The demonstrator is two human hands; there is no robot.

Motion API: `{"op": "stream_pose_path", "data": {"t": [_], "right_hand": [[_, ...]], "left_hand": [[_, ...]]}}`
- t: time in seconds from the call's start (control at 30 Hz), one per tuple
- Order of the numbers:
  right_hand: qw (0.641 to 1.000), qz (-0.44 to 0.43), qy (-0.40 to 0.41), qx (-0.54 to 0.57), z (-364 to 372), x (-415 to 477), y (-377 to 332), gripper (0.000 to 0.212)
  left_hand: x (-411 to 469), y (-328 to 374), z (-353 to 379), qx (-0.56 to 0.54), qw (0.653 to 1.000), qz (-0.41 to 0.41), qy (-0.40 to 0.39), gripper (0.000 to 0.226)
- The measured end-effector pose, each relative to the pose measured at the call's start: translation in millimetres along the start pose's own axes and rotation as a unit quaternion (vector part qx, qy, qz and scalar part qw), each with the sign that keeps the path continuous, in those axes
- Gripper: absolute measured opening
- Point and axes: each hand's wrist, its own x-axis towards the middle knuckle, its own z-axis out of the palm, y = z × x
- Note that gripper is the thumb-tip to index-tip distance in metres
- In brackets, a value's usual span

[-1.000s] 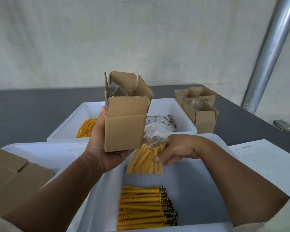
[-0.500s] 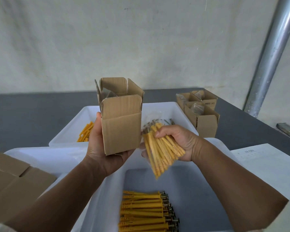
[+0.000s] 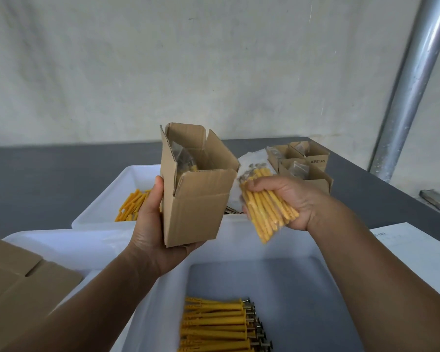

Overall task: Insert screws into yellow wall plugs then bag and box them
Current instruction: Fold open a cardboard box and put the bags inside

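Head view, left to right: my left hand [image 3: 150,232] grips the box [image 3: 196,207], flaps open and mouth up. My right hand [image 3: 297,196] clutches the bag [image 3: 264,214] of plugs, now lifted from over the tub [image 3: 239,248] to just beside the box. Boxing looks next.

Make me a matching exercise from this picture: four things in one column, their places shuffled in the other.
Things:
1. open cardboard box
2. bagged plugs
3. loose plugs
4. plugs with screws

Places:
A. nearest white tray
B. left hand
C. far white tray
D. right hand

Pairs: 1-B, 2-D, 3-C, 4-A.
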Motion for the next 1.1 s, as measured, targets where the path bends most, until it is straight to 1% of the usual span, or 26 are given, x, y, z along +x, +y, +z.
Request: {"op": "stream_pose_path", "data": {"t": [0.07, 0.1, 0.2, 0.27, 0.37, 0.53, 0.6, 0.67, 0.7, 0.77, 0.8, 0.83, 0.9, 1.0, 1.1], "right_hand": [[0.998, -0.033, 0.039, 0.030, -1, -4, -9, 0.040], [0.996, -0.052, 0.053, 0.042, 0, -6, -15, 0.036], [0.986, -0.114, 0.082, 0.086, 1, -15, -33, 0.016], [0.976, -0.161, 0.088, 0.114, 3, -21, -43, 0.008], [0.964, -0.213, 0.076, 0.141, 14, -31, -58, 0.002], [0.953, -0.269, 0.051, 0.126, 50, -39, -77, 0.007], [0.952, -0.284, 0.059, 0.099, 64, -36, -78, 0.003], [0.951, -0.292, 0.089, 0.043, 75, -31, -74, 0.003], [0.949, -0.295, 0.111, 0.005, 79, -27, -70, 0.006], [0.944, -0.287, 0.148, -0.069, 84, -21, -58, 0.027], [0.943, -0.277, 0.157, -0.101, 85, -18, -51, 0.038], [0.941, -0.267, 0.160, -0.130, 87, -16, -45, 0.045], [0.940, -0.249, 0.162, -0.170, 88, -14, -37, 0.050], [0.940, -0.227, 0.172, -0.185, 88, -12, -32, 0.055], [0.940, -0.217, 0.170, -0.202, 87, -12, -31, 0.053]], "left_hand": [[0, 0, 1, 0.020, 1.000, -0.006, -0.004, 0.075], [1, 0, 1, 0.023, 1.000, -0.012, -0.007, 0.077], [0, 0, 2, 0.028, 0.999, -0.026, -0.013, 0.078], [-1, -1, 3, 0.036, 0.999, -0.029, -0.016, 0.078], [0, -2, 6, 0.044, 0.999, -0.026, -0.012, 0.075], [-1, -3, 8, 0.069, 0.997, -0.024, -0.011, 0.070], [-1, -3, 9, 0.074, 0.997, -0.026, -0.018, 0.071], [-2, -3, 9, 0.076, 0.997, -0.024, -0.024, 0.070], [-2, -4, 10, 0.077, 0.996, -0.022, -0.025, 0.068], [-2, -4, 11, 0.074, 0.997, -0.019, -0.020, 0.064], [-2, -4, 11, 0.069, 0.997, -0.017, -0.012, 0.062], [-2, -4, 11, 0.064, 0.998, -0.015, -0.001, 0.060], [-1, -3, 11, 0.057, 0.998, -0.009, 0.011, 0.058], [0, -4, 11, 0.057, 0.998, -0.003, 0.015, 0.057], [0, -4, 12, 0.051, 0.998, -0.003, 0.025, 0.057]]}}
